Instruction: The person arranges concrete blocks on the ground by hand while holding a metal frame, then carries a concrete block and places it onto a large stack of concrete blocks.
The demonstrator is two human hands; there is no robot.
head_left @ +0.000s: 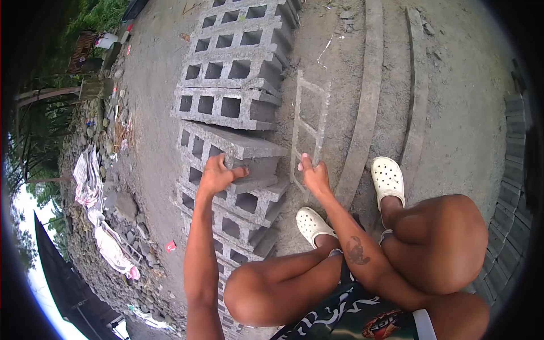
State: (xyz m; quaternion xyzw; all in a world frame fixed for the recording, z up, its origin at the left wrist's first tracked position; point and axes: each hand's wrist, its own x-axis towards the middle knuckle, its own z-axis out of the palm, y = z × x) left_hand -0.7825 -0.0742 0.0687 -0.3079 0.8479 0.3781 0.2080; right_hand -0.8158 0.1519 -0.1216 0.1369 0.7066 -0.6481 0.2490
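My left hand (217, 175) is at the open face of a tilted hollow concrete block (258, 148). Its fingertips reach the edge of a cavity and its thumb stretches across toward the block's side, gripping it; part of the grip is hidden. The block leans away from the one beyond it, with a dark wedge-shaped gap between them. Apart from the row, my right hand (315, 173) hovers above the ground with its fingers curled in and one digit pointing up. I see nothing in it. Below lies a pale ladder-shaped outline (309, 127) on the ground.
More hollow blocks (229, 39) stand in a long row, and others (241, 226) lean toward my left knee. Two long raised strips (371, 73) run along the ground by my white clogs (388, 177). Stones and cloth (110, 243) lie at left; grey slabs (504, 226) line the right.
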